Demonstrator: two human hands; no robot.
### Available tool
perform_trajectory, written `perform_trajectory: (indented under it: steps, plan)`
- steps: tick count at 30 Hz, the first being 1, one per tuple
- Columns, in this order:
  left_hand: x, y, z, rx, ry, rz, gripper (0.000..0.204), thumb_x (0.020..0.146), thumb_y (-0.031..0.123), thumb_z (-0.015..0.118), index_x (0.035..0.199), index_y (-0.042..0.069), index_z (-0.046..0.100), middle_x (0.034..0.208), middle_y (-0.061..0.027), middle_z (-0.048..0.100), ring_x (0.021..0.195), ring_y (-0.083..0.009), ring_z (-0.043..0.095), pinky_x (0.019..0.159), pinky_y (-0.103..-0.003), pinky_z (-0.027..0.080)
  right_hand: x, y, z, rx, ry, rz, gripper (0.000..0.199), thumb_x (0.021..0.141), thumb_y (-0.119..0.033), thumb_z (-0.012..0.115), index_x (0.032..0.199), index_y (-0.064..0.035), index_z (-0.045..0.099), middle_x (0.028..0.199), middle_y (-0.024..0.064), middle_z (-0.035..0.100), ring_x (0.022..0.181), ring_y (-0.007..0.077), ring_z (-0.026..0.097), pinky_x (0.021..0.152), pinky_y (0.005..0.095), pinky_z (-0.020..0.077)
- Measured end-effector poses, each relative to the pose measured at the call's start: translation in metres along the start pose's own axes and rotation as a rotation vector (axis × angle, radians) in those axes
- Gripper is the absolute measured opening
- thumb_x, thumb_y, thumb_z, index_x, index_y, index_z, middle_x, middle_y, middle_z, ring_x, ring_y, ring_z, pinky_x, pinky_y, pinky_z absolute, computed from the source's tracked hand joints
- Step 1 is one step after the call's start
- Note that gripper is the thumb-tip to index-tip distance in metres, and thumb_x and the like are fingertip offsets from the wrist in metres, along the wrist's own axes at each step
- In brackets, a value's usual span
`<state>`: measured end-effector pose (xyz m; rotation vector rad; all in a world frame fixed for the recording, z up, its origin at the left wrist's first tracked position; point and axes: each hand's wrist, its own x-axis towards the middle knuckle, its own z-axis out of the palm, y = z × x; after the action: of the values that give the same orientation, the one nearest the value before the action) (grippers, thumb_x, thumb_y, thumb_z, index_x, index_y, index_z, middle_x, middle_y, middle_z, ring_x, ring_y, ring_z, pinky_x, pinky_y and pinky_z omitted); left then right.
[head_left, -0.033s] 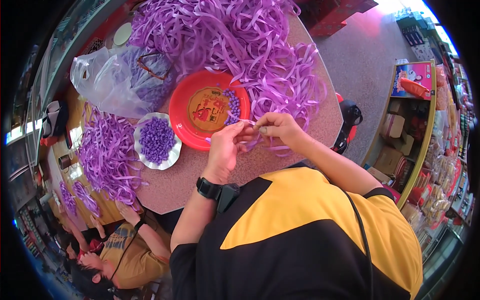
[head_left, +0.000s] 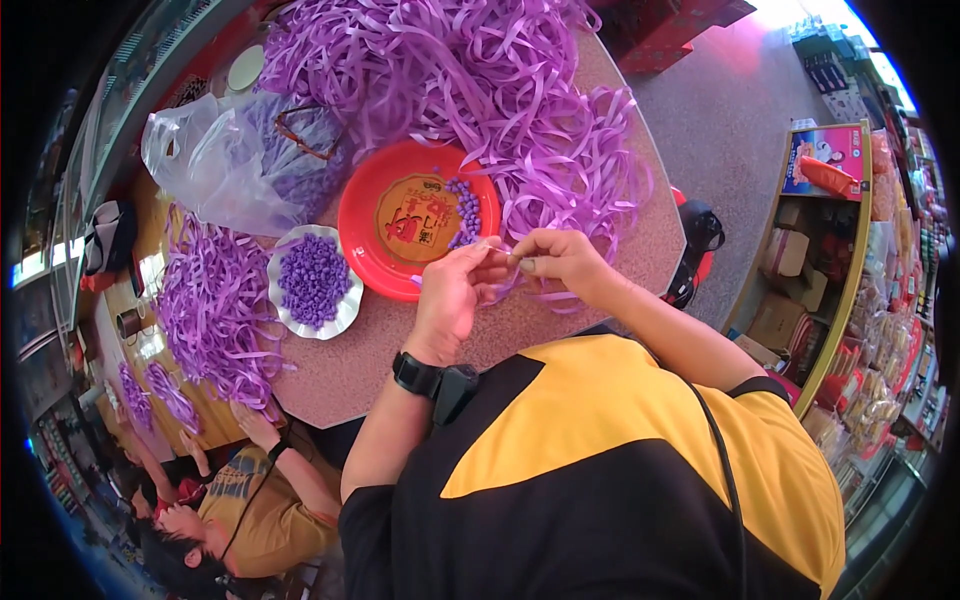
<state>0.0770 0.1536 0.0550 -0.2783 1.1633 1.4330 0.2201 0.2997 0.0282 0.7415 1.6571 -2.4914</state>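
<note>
nothing has moved: left hand (head_left: 452, 300) and right hand (head_left: 556, 262) seemingly pinch thin purple ribbon (head_left: 497, 249).

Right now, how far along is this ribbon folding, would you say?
Early to midway, I'd judge. Done: small folded purple pieces fill the white scalloped dish, and a few lie on the red plate. In hand: the left hand and right hand pinch one ribbon strip between their fingertips. Left: a big heap of loose purple ribbon covers the table.

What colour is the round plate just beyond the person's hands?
Red, with a gold-and-red printed centre. The plate holds a few small purple pieces; it shows best in the head view.
</note>
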Motion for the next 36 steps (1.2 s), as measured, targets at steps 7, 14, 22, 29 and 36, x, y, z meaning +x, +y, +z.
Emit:
perform_trajectory:
  steps: [7,14,22,29,36]
  plan:
    - [0.01,0.002,-0.006,-0.234,-0.172,0.071,0.027,0.097,0.012,0.057,0.12,-0.002,0.058,0.101,-0.013,0.068,0.087,-0.0215,0.067,0.059,-0.025,0.047,-0.024,-0.016,0.009,-0.029,-0.047,0.038,0.016,0.092,-0.005,0.063,0.107,-0.0011,0.065,0.084,0.0008,0.063,0.068,0.0065,0.058,0.059,0.0205,0.0428]
    - [0.001,-0.001,-0.023,-0.303,-0.132,0.085,0.026,0.097,0.011,0.056,0.119,-0.002,0.058,0.098,-0.011,0.067,0.087,-0.023,0.068,0.059,-0.027,0.049,-0.031,-0.004,0.014,-0.11,-0.06,0.012,0.015,0.092,-0.004,0.062,0.106,-0.0001,0.066,0.083,0.0001,0.062,0.071,0.0072,0.056,0.063,0.0228,0.0451]
    - [-0.016,-0.012,-0.02,-0.005,-0.083,-0.212,0.027,0.095,0.027,0.062,0.108,0.004,0.069,0.079,-0.0007,0.063,0.068,-0.01,0.059,0.058,-0.023,0.045,-0.034,-0.018,0.02,-0.382,-0.131,-0.209,0.016,0.089,-0.001,0.063,0.105,0.0005,0.065,0.084,0.0027,0.062,0.076,0.0096,0.059,0.068,0.0267,0.0479]
    - [0.017,-0.023,-0.034,-0.184,-0.215,-0.034,0.026,0.095,0.019,0.062,0.112,0.0,0.065,0.091,-0.0075,0.067,0.078,-0.0175,0.063,0.057,-0.027,0.045,-0.035,-0.01,0.022,-0.413,-0.162,-0.174,0.017,0.088,-0.002,0.065,0.105,-0.0018,0.066,0.081,0.0025,0.063,0.072,0.0088,0.057,0.066,0.0251,0.0465]
    - [-0.003,-0.007,-0.028,-0.4,-0.094,0.187,0.027,0.098,0.018,0.058,0.115,-0.002,0.062,0.095,-0.0084,0.065,0.084,-0.0196,0.063,0.062,-0.028,0.048,-0.036,-0.007,0.023,-0.404,-0.161,-0.062,0.016,0.087,-0.002,0.065,0.103,-0.0027,0.068,0.08,0.0038,0.064,0.074,0.0121,0.061,0.068,0.0265,0.0488]
